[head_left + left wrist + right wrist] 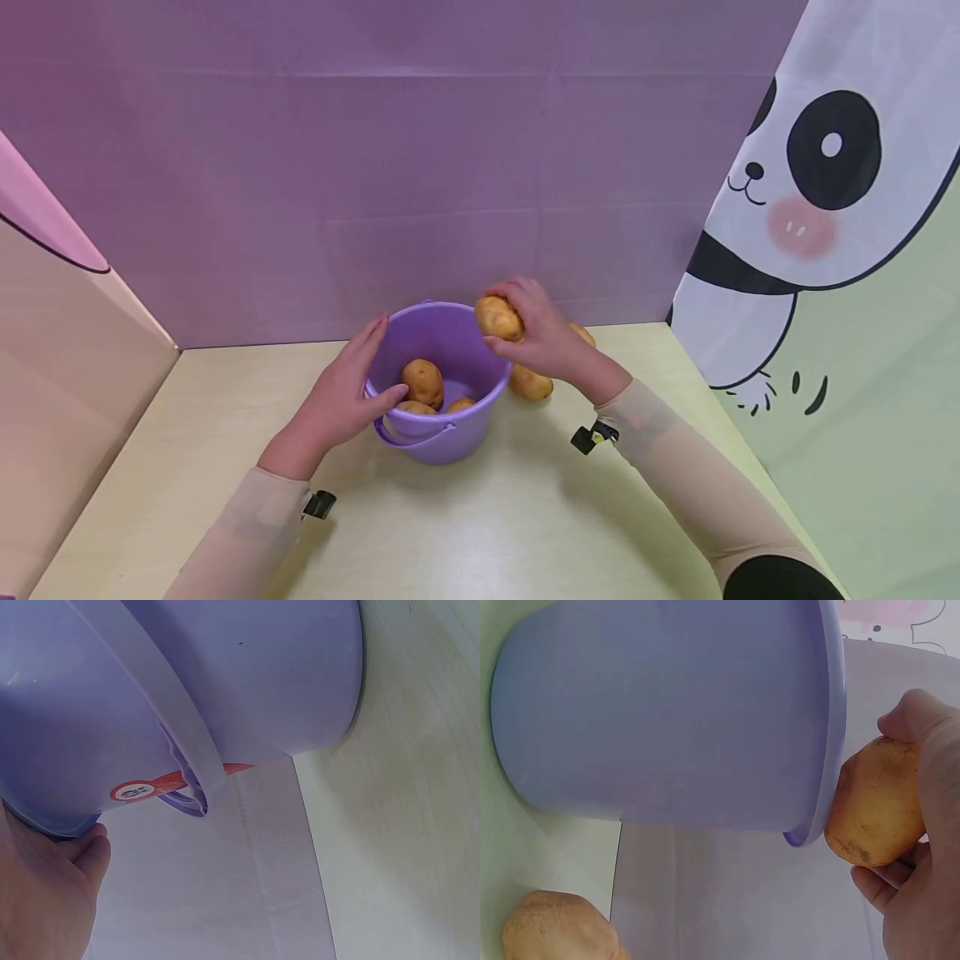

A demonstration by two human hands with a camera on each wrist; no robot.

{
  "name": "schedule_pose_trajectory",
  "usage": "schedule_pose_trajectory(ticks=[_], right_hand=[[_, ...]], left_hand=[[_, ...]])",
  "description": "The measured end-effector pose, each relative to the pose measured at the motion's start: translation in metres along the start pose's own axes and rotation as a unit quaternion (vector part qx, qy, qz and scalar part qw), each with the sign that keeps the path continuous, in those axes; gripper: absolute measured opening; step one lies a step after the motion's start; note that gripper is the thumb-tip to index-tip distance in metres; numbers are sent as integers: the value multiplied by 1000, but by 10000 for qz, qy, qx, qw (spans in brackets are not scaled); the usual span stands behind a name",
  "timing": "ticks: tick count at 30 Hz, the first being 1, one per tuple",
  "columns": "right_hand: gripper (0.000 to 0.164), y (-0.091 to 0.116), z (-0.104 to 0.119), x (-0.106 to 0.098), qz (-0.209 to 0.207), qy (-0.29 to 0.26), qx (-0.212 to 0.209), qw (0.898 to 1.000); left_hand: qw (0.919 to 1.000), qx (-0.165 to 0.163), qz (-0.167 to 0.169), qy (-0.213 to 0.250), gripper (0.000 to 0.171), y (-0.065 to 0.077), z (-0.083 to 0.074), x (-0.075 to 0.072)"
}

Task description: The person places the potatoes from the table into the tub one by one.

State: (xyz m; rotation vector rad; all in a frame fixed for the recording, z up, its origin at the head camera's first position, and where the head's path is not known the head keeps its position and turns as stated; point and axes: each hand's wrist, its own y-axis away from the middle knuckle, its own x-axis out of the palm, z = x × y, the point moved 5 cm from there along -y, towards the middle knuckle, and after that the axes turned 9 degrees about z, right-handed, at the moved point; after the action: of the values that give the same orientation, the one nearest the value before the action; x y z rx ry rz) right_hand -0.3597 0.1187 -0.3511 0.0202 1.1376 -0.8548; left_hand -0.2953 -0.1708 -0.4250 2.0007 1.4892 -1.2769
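Note:
A purple bucket point(468, 429) stands on the table with several potatoes inside, one potato point(422, 383) lying above the others. My left hand point(341, 400) holds the bucket's left rim, the thumb reaching over the edge. In the left wrist view the left hand point(49, 889) shows at the rim, its fingers partly hidden. My right hand point(543, 329) grips another potato point(498, 318) between thumb and fingers, at the bucket's right rim. In the right wrist view this potato point(877, 802) is beside the rim, outside the opening.
On the table right of the bucket lies a potato point(531, 383), with another potato point(582, 335) behind it, partly covered by the right arm. A purple backdrop point(420, 167) rises behind the table point(420, 533). The bucket's handle point(416, 440) hangs down in front.

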Motion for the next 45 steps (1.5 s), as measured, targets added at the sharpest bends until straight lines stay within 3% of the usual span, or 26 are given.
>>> schedule_pose_trajectory(ticks=[34, 45], right_hand=[[67, -23, 22, 24, 958, 263, -260, 9947], [68, -27, 26, 26, 1009, 363, -385, 9935]], left_hand=[[10000, 25, 14, -18, 103, 0, 0, 0], [10000, 47, 45, -5, 102, 0, 0, 0]])
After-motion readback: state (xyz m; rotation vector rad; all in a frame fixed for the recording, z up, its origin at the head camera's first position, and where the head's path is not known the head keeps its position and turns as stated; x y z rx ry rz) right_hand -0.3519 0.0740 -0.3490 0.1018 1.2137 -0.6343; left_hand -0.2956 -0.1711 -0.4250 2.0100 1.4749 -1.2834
